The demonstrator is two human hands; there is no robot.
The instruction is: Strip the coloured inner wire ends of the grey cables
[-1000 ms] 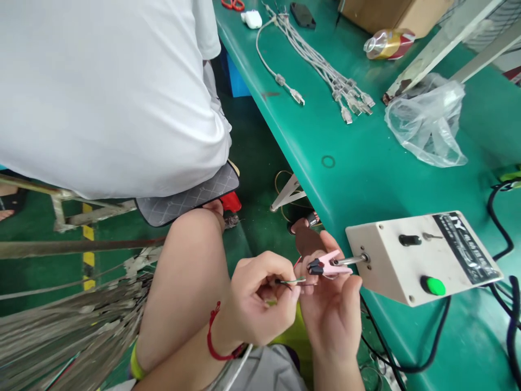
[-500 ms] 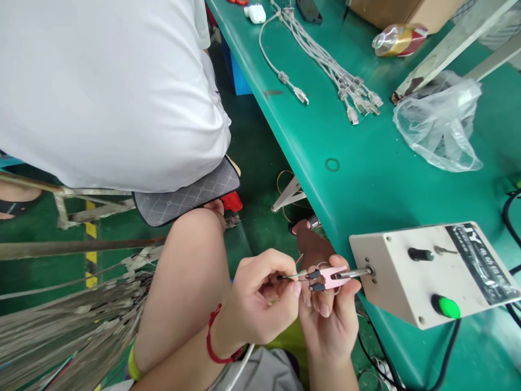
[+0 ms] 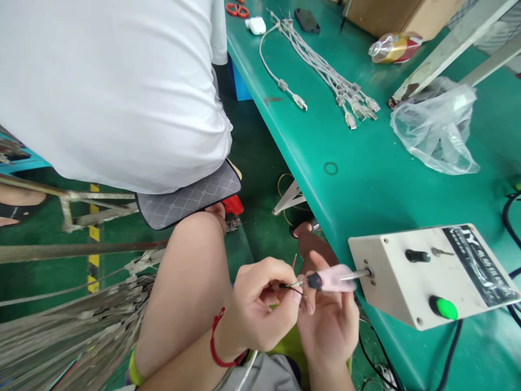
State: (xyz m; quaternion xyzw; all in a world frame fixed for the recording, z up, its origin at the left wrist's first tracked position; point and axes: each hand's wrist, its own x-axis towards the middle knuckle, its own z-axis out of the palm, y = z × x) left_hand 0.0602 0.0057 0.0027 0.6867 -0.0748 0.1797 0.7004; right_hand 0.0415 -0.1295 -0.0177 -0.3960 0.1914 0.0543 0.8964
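Note:
Thin wire ends (image 3: 296,288), dark, green and red, stick out of the fingers of my left hand (image 3: 262,307), which is closed on the cable. The cable's white sheath (image 3: 247,370) shows below the wrist with the red bracelet. In front of these wires is a pink clip (image 3: 336,278) with a dark tip, blurred by motion, on the metal shaft of a beige motor box (image 3: 427,274). My right hand (image 3: 329,320) lies palm up beneath and around the clip, fingers apart; whether a fingertip touches the clip or the wires is unclear.
On the green table (image 3: 366,195) lie several grey USB cables (image 3: 321,62), a crumpled plastic bag (image 3: 437,127), a bottle (image 3: 394,48) and red-handled scissors (image 3: 237,10). A person in a white shirt (image 3: 122,92) sits close by on the left. Many cables (image 3: 81,336) hang at lower left.
My right-hand fingers have loosened from the pink clip and spread. The clip, sharp before, is now blurred as if turning. My left hand stays almost in place with the wires.

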